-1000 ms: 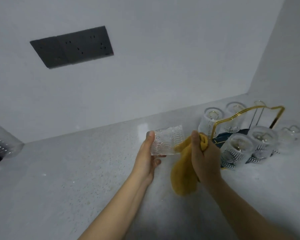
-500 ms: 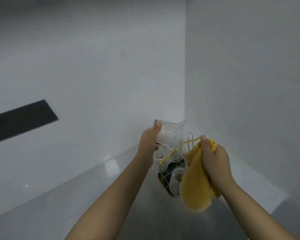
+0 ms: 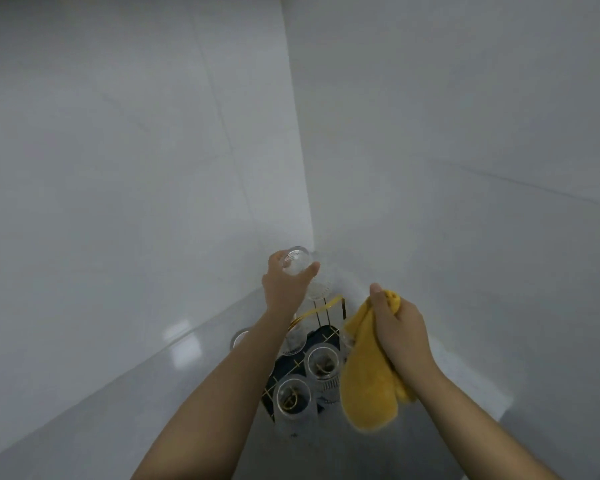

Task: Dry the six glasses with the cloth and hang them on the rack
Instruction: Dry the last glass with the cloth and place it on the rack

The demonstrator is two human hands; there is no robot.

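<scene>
My left hand (image 3: 284,285) grips a clear patterned glass (image 3: 297,261), held upside down above the far end of the gold wire rack (image 3: 317,310). My right hand (image 3: 400,327) holds a bunched yellow cloth (image 3: 369,386) that hangs down over the rack's right side. Upturned glasses hang on the rack: one (image 3: 321,365) in the middle, one (image 3: 293,398) nearest me, one (image 3: 296,339) partly behind my left forearm and one (image 3: 239,337) at the left. The cloth hides the rack's right part.
The rack stands in the corner of a pale speckled counter (image 3: 153,393), where two white walls (image 3: 136,150) meet. A dark tray (image 3: 284,367) lies under the rack.
The view has swung further toward the corner. My left hand has lifted the glass away from the cloth and turned it over above the rack's far end. The cloth now hangs from my right hand.
</scene>
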